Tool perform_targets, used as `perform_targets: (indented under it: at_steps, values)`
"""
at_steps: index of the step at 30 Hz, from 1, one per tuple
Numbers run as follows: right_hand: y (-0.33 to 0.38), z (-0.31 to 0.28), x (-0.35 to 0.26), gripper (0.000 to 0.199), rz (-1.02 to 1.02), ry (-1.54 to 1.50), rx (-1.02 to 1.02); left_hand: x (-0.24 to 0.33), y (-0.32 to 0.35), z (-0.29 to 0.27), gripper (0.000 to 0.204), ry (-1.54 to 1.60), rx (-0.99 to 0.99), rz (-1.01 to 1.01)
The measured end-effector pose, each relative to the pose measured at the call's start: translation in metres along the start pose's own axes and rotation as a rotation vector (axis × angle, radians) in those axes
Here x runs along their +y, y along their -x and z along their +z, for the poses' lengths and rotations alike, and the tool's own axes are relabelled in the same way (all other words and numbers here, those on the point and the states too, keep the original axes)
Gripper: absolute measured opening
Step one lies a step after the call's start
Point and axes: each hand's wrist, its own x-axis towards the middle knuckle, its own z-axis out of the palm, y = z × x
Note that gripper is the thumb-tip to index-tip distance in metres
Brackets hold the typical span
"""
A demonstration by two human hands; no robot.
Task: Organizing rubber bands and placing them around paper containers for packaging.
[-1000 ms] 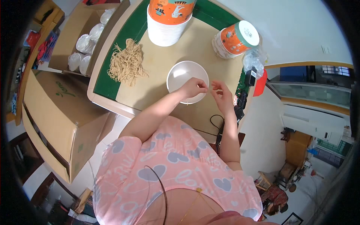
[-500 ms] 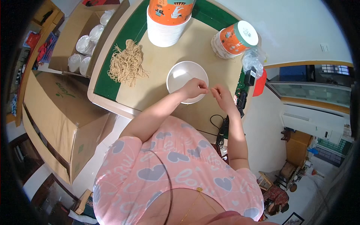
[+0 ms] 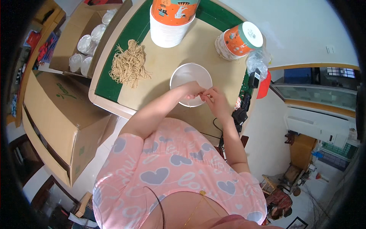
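A white paper bucket (image 3: 181, 78) stands mouth up on the table close in front of me. Over its near right rim my left hand (image 3: 191, 90) and my right hand (image 3: 216, 102) meet, fingertips pinched together. Whatever lies between the fingers is too small and covered to make out. A short thin pale strand (image 3: 190, 104) shows at the near rim, below my left hand. To the left lies a loose heap of tan string (image 3: 129, 63).
A tall stack of orange-and-white paper buckets (image 3: 171, 30) stands at the back. Another stack of buckets (image 3: 234, 42) with string around it is at the right, beside a clear plastic bag (image 3: 258, 61) and black adapters (image 3: 244, 108). Cardboard boxes (image 3: 72, 103) stand left of the table.
My right hand has moved left to meet my left hand, closing the small gap between them. The bucket has stayed almost in place.
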Motion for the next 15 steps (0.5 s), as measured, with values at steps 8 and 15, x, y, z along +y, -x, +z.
perform_targets:
  at_steps: [8,15]
  values:
    - [0.011,0.015,0.010,0.008,-0.058,-0.025,0.234,-0.010,-0.011,-0.007,0.017,0.247,-0.138,-0.074]
    - [0.010,0.014,0.014,0.008,0.154,-0.030,0.279,-0.011,-0.003,0.000,0.011,0.320,-0.038,0.070]
